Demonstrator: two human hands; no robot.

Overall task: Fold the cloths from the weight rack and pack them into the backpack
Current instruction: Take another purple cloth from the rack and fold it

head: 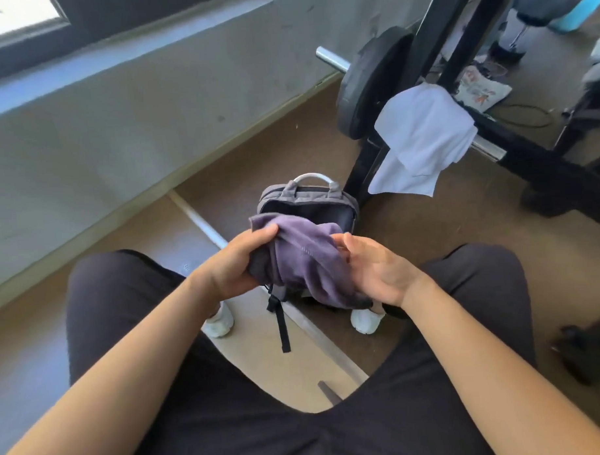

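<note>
Your left hand (238, 260) clenches one end of the purple cloth (303, 261). Your right hand (378, 272) lays its palm against the other side, and its fingers hide behind fabric, so I can't tell if they pinch. You hold it just above the open backpack (308, 206), probably for a short drop in. A white cloth (421, 138) hangs on the weight rack (534, 171). No writing is legible.

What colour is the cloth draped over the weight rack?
The draped cloth is white, clearest in head view.
</note>
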